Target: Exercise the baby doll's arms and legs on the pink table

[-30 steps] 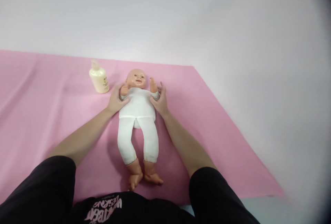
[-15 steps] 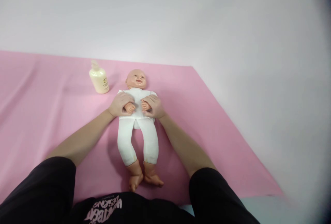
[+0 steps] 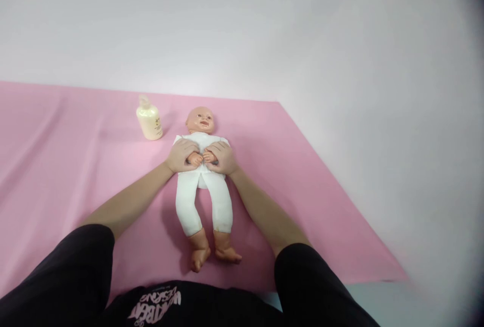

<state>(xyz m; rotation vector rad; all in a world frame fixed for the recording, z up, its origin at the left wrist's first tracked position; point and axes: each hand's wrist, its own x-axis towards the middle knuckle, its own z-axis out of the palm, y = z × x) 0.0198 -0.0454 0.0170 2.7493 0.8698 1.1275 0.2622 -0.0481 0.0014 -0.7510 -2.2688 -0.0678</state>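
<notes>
**Pink Cloth [image 3: 310, 191] Meets Whitish Backdrop [image 3: 242, 24]**

Beyond the cloth's far and right edges, we see the backdrop, plain and softly lit, though whether wall or floor we cannot tell. Shallow folds crease the cloth's left side; a pale bluish surface [image 3: 370, 297] shows below its near right corner.

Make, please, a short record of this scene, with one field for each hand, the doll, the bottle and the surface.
Doll: on its back, dressed in white
Left hand: wrapped around one doll arm
Right hand: wrapped around the other
Bottle: upright, left of the doll, untouched
Surface: pink cloth
</notes>
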